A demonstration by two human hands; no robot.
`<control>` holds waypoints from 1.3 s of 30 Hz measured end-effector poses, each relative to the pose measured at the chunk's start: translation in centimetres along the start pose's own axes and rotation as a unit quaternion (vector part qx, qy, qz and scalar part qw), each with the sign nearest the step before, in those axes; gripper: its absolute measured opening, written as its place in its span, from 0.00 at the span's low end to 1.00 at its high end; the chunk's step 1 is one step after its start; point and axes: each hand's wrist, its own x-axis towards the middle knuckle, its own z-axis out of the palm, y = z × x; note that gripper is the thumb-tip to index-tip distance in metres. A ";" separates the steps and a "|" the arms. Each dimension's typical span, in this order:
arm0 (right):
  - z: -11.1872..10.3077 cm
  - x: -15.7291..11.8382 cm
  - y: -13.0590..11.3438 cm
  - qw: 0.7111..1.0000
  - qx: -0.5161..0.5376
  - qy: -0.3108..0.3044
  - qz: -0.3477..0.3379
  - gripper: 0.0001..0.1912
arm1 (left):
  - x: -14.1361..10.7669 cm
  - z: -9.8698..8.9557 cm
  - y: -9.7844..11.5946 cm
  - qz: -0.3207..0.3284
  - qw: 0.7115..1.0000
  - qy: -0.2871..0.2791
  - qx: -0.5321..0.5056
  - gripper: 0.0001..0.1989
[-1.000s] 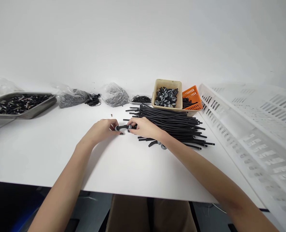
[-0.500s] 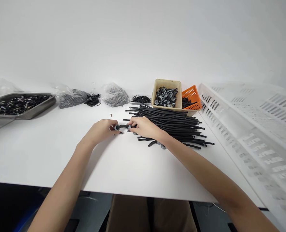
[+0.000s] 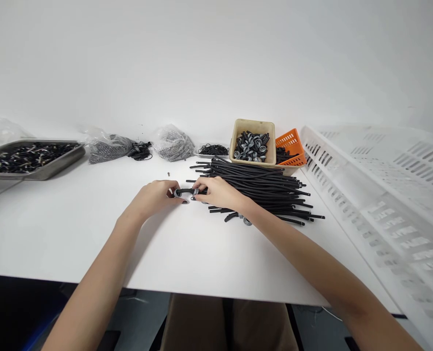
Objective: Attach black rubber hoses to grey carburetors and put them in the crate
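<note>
Table (image 3: pixel 209 258): white, spans beneath left hand (image 3: pixel 161 193) and right hand (image 3: pixel 216 190), front edge nearer the body than both.
Crate (image 3: pixel 369 204): white slotted plastic, well right of right hand.
Tube pile (image 3: pixel 263 184): black lengths stacked roughly crosswise, just right of and behind right hand, partly hidden by right forearm.
Metal tray (image 3: pixel 61 168): far left of left hand and farther back, loaded with small dark parts.
Tan bin (image 3: pixel 254 126): behind right hand and to its right, past tube pile, holding black-and-grey fittings.
Clear bags (image 3: pixel 174 143): two, filled, both beyond left hand, one off to its left.
Orange basket (image 3: pixel 292 141): beside tan bin, farther right of right hand, dark parts inside.
Left hand: thumb and fingers clamped on black piece (image 3: pixel 186 191) at its left grey ring (image 3: pixel 176 193).
Right hand: pinched on same piece at its right grey ring (image 3: pixel 195 192).
Dish (image 3: pixel 212 156): behind right hand, heaped with thin black loops.
Loose fitting (image 3: pixel 232 217): below right wrist, partly hidden.
Black piece: between both hands, roughly level, just in front of tube pile's left end.
Speck (image 3: pixel 168 174): brownish, just beyond left hand.
</note>
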 end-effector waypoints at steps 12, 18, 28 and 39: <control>0.0 -0.1 0.1 1.000 0.007 -0.007 0.003 0.18 | -0.2 -0.2 0.1 -0.007 1.000 -0.001 -0.005 0.22; -0.8 -0.2 -0.4 1.000 0.023 0.002 0.006 0.20 | -0.6 -0.5 0.4 0.012 0.999 0.030 -0.013 0.30; -6.5 -0.8 -0.6 0.982 0.036 0.184 0.010 0.16 | -1.4 -0.8 1.1 0.073 0.949 0.300 -0.062 0.14; -8.4 -6.1 3.4 0.931 0.083 0.352 0.043 0.13 | -1.5 0.4 0.6 0.085 0.896 0.434 -0.033 0.09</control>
